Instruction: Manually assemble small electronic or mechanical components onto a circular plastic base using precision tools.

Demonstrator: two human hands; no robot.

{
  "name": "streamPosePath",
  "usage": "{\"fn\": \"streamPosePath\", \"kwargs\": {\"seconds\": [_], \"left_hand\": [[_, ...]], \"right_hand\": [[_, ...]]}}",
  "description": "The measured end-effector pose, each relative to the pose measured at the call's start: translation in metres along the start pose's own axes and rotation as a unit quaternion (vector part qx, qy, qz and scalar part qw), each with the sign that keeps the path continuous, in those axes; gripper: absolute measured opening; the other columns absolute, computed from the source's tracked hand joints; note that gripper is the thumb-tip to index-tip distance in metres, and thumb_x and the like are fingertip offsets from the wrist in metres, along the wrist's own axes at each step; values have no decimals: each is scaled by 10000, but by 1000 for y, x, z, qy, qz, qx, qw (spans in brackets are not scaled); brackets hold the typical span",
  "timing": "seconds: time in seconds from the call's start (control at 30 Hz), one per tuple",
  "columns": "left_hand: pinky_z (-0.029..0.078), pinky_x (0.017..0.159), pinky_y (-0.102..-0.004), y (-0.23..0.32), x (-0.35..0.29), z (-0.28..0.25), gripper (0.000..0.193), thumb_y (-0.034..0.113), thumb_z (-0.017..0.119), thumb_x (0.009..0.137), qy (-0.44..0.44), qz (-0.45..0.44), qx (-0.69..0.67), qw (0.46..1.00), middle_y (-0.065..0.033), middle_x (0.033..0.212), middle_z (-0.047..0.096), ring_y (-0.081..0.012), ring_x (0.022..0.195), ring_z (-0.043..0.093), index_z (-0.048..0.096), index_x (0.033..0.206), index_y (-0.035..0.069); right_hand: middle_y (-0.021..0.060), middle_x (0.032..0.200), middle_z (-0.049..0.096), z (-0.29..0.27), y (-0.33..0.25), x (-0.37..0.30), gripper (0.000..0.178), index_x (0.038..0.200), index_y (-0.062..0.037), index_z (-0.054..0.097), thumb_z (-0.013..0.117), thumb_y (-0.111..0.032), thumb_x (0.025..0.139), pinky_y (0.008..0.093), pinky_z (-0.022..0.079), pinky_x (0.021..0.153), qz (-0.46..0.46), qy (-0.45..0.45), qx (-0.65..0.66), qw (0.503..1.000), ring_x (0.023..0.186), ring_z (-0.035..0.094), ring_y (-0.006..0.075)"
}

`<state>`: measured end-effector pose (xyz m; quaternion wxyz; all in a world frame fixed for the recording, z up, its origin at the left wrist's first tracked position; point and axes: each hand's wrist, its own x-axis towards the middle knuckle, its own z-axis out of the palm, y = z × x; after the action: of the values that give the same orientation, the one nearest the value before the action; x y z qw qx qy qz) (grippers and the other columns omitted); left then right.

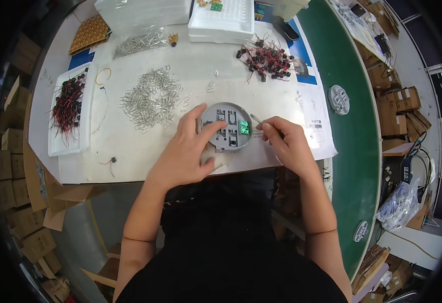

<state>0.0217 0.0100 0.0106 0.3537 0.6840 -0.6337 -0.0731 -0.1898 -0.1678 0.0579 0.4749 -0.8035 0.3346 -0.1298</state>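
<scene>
A round grey plastic housing (224, 147) lies near the table's front edge, with dark slots and metal pieces inside. A small green circuit board (244, 127) sits in its right part. My left hand (184, 146) holds the housing from the left. Its index finger reaches over the inside and other fingers rest at the rim; the thumb is near the lower edge. To the right of the housing, my right hand (287, 144) is closed on a slim metal tool (255, 118). The tool's pale end points toward the rim, and its exact kind is unclear.
Loose metal clips (153, 98) form a pile at left centre. Red-and-black wired parts fill a white tray (86, 136) and form another heap (266, 60). A bag of clips (143, 43) and a white foam tray (221, 33) stand behind. Another housing (339, 99) rests on the green surface (349, 166).
</scene>
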Motion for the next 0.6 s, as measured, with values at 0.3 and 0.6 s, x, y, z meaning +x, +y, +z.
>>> {"fn": "streamPosePath", "kwargs": {"seconds": [0.3, 0.6], "left_hand": [[538, 899, -423, 5, 9, -2, 1067, 327, 983, 607, -5, -175, -173, 969, -144, 1085, 659, -314, 1013, 627, 539, 1551, 107], [532, 866, -417, 1, 11, -3, 1100, 354, 986, 599, -24, -171, -178, 969, -135, 971, 645, -310, 922, 631, 529, 1578, 146]], "right_hand": [[152, 781, 682, 12, -28, 22, 208, 909, -52, 654, 669, -225, 1023, 478, 526, 638, -173, -129, -321, 922, 742, 677, 387], [143, 655, 669, 26, -30, 38, 275, 891, -78, 655, 640, -303, 1049, 503, 528, 585, -186, -162, -336, 909, 628, 683, 391]]}}
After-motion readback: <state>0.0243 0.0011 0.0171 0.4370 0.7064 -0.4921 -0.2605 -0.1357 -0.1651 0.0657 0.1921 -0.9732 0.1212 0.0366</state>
